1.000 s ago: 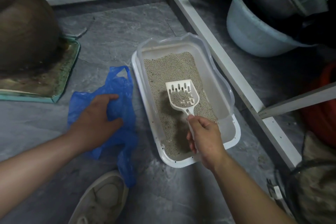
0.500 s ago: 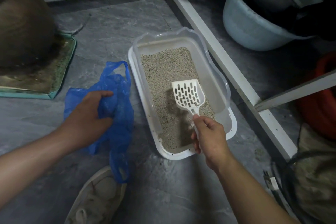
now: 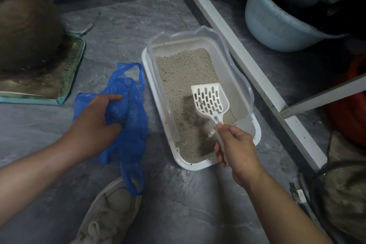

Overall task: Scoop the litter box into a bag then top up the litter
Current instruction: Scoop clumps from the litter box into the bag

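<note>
A white litter box [image 3: 152, 85] with a clear plastic rim sits on the grey stone floor, holding beige litter [image 3: 184, 73]. My right hand [image 3: 235, 148] grips the handle of a white slotted scoop [image 3: 210, 100], which hangs just above the litter near the box's right side, almost free of grains. A crumpled blue plastic bag [image 3: 128, 125] lies on the floor left of the box. My left hand [image 3: 95, 123] is closed on a fold of the bag.
A white frame rail [image 3: 237, 45] runs diagonally right of the box. Beyond it stand a pale blue basin [image 3: 277, 25] and a red object [image 3: 348, 105]. A large brown pot on a green tray [image 3: 65, 77] stands at left. My shoe [image 3: 111, 214] rests below the bag.
The scoop has lifted and shifted right, and the litter it carried has sifted out. My left hand went from flat on the bag to bunching it.
</note>
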A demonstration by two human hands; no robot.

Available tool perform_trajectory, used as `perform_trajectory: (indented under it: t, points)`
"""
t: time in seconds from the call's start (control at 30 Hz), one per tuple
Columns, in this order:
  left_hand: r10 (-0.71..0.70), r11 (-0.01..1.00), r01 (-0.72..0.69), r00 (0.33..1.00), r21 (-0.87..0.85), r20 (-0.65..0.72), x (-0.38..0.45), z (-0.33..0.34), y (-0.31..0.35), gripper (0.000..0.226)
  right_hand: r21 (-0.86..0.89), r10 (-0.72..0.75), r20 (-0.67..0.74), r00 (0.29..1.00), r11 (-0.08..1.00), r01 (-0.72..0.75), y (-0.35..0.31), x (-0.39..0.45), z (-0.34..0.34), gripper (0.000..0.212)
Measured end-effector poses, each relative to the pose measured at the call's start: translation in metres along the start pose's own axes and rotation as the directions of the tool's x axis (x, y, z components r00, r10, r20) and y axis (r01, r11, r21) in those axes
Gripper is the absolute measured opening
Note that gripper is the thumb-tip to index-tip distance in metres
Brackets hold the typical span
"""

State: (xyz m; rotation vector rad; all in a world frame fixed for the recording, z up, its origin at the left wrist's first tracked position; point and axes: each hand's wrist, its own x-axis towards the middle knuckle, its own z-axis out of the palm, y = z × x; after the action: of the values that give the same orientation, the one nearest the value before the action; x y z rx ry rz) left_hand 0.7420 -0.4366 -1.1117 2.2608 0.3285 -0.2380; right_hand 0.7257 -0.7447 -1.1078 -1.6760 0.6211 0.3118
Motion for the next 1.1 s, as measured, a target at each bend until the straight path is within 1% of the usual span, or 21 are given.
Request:
perform_trajectory:
  t: [0.1,0.27,0.47,0.53,0.67,0.73,0.87,1.0,1.1]
  points:
    - [0.006,1.0,-0.006,1.0,-0.019,-0.012,0.0,-0.008,-0.001,0.07,0.004,0.005,0.008,1.0,1.0,-0.005,-0.006,0.0,0.003,0.036]
    - [-0.008,0.999,0.008,1.0,-0.036,-0.006,-0.004,-0.01,-0.005,0.065,-0.068,0.038,-0.003,0.999,0.997,-0.038,-0.006,0.002,0.004,0.037]
    - [-0.033,0.998,0.034,0.999,-0.059,0.014,-0.003,-0.006,-0.012,0.057,-0.316,0.114,-0.035,0.993,0.941,-0.119,-0.001,0.001,-0.008,0.035]
    - [-0.026,0.999,0.027,1.0,-0.041,0.011,-0.002,-0.006,-0.016,0.056,-0.399,0.109,-0.034,0.993,0.91,-0.114,0.002,0.0,-0.011,0.033]
    - [-0.001,1.0,0.001,1.0,-0.016,0.009,-0.001,-0.006,-0.021,0.053,-0.604,0.099,-0.007,0.995,0.793,-0.083,0.012,0.003,-0.013,0.032]
    - [-0.009,1.0,0.009,1.0,-0.002,0.015,-0.001,-0.007,-0.024,0.053,-0.665,0.102,0.0,0.995,0.743,-0.076,0.015,0.006,-0.011,0.034]
    - [-0.021,1.0,0.02,1.0,0.018,0.021,0.0,-0.007,-0.025,0.054,-0.695,0.133,0.019,0.991,0.714,-0.083,0.008,0.009,-0.007,0.033]
    - [-0.015,1.0,0.015,1.0,0.009,0.026,0.002,-0.005,-0.024,0.054,-0.661,0.233,0.042,0.972,0.735,-0.148,0.003,0.009,-0.002,0.031]
    - [-0.013,1.0,0.013,1.0,0.003,0.021,0.003,-0.003,-0.023,0.056,-0.594,0.249,0.06,0.967,0.787,-0.166,0.009,0.012,0.012,0.034]
